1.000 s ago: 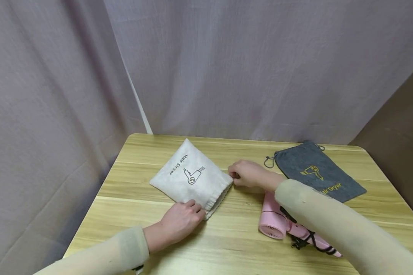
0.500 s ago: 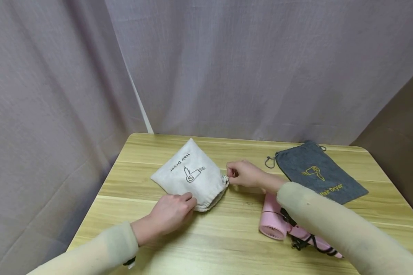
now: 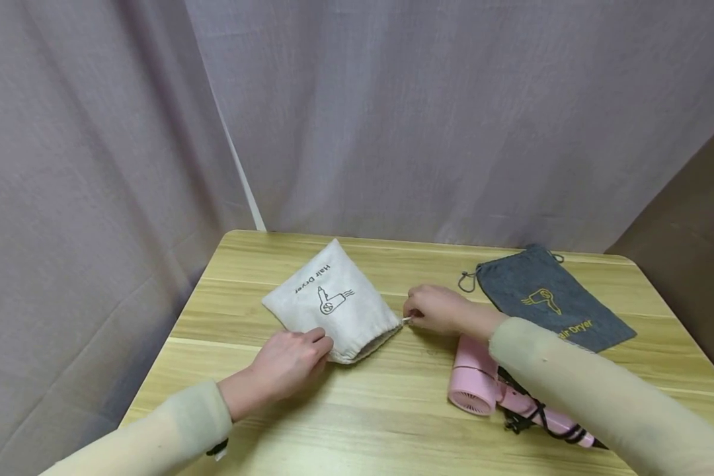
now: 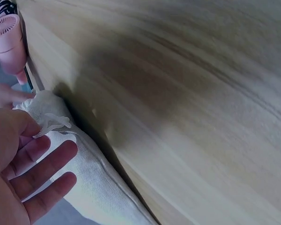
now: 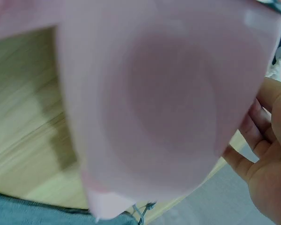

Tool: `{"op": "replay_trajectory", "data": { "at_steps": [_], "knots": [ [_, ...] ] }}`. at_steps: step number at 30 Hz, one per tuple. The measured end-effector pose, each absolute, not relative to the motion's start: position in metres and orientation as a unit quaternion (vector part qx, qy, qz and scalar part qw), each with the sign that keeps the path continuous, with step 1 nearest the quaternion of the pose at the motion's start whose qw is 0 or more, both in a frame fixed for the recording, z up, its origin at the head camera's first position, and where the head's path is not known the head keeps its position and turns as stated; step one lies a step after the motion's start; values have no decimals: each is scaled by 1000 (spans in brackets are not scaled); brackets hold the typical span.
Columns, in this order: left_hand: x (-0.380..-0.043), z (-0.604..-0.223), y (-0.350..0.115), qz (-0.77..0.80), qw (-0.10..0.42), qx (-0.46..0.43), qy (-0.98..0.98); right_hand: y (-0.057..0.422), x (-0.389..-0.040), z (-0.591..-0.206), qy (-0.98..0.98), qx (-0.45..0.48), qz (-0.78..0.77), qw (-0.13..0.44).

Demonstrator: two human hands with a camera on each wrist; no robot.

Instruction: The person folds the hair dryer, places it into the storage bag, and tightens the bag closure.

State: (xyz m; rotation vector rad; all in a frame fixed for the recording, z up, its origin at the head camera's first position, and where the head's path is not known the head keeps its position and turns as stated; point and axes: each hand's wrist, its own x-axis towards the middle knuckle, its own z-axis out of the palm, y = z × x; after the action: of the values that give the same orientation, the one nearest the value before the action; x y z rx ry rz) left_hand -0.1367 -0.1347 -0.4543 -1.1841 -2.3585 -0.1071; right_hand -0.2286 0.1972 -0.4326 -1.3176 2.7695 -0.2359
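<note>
Both white cords [image 3: 407,319] pinched (left hand [image 3: 291,362], seven o'clock; right hand [image 3: 437,309], three), seemingly adjusting an off-white cloth bag [image 3: 337,305]; next, pull evenly.

Soft, matt cloth here on the off-white pouch [image 3: 339,307], a linen-like weave showing up close, its mouth puckered into rough little gathers; the drawstring [image 4: 58,123] looks like pale textile cord. Over to the charcoal pouch [image 3: 571,291], and that's fabric again, dull and faintly napped. Now the pink hair dryer [image 3: 473,383]: smooth plastic, a gentle sheen, with a finely slotted grille [image 4: 1,27]! Beneath it all, the tabletop [image 3: 387,410] is smooth, wood-grained, lightly satiny. Behind, matt woven curtain [image 3: 428,119] in soft folds.
</note>
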Motion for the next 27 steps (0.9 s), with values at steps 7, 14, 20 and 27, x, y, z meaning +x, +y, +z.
{"op": "replay_trajectory", "data": {
  "at_steps": [7,14,20,27],
  "knots": [
    [-141,-449,-141,-39,242,-430,-869,208,-220,-429,877,-479,20,-12],
    [-144,-441,-149,-31,227,-431,-873,216,-220,-410,864,-500,-9,-67],
    [-143,-437,-158,-44,236,-443,-864,223,-226,-390,875,-475,-41,-84],
    [-145,-425,-169,-91,253,-427,-863,240,-227,-370,900,-425,-67,-67]
  ]
}}
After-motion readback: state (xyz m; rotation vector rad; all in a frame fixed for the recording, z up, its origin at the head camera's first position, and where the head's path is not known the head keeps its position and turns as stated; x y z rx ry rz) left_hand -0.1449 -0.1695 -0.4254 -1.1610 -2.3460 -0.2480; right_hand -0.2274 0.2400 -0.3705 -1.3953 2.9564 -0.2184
